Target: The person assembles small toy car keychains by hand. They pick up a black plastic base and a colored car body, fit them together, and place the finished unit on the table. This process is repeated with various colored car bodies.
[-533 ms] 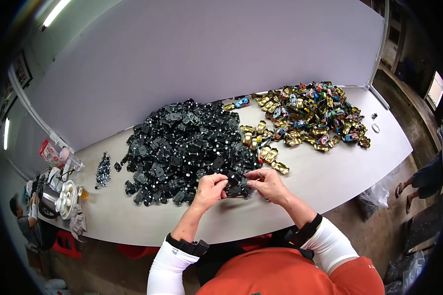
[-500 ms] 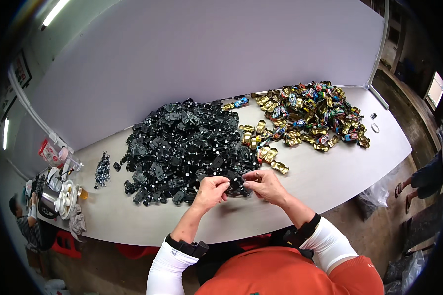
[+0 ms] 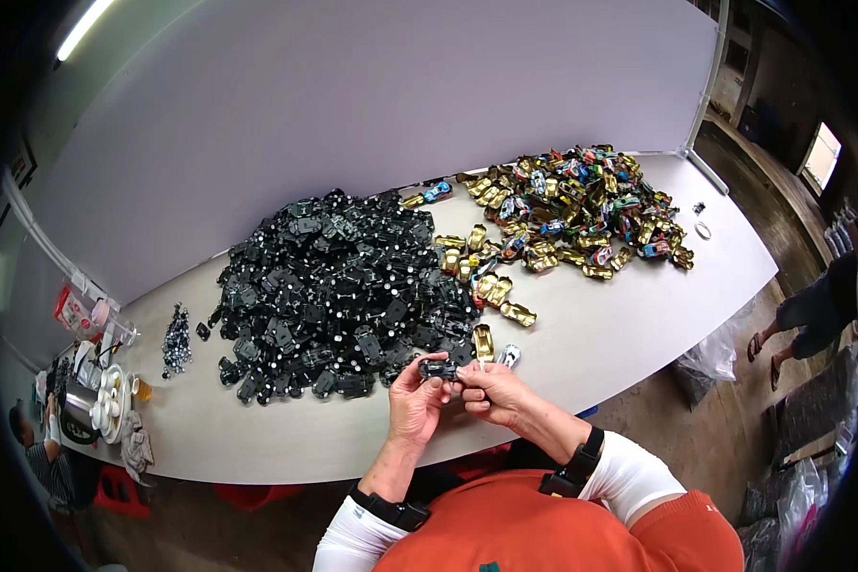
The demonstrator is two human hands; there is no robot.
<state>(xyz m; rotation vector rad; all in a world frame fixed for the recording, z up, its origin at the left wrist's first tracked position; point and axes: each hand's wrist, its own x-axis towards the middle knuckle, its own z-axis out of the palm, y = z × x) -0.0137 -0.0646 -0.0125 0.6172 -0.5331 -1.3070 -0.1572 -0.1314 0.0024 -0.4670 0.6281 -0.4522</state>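
Note:
A black toy car chassis (image 3: 439, 368) is raised just above the near table edge, between my two hands. My left hand (image 3: 414, 405) grips it with thumb and fingers from the left. At its right end, my right hand (image 3: 498, 393) pinches, fingers closed; a smaller part in that pinch cannot be made out. Just beyond my right hand lie a gold toy car body (image 3: 483, 341) and a silver-white one (image 3: 510, 357). A large heap of black chassis (image 3: 329, 286) spreads past my left hand. Farther right is a heap of gold and multicoloured car bodies (image 3: 582, 205).
Small shiny parts (image 3: 176, 341) form a little pile on the left of the table (image 3: 629, 329). A tray with white cups (image 3: 114, 405) and a cloth (image 3: 135, 443) are beyond the left edge. A grey partition (image 3: 400, 95) closes the back. Other people are at both sides.
My hands have come together, and the chassis now shows clearly between them. A gold and a silver-white body have come into sight by my right hand. The whole view has shifted slightly.

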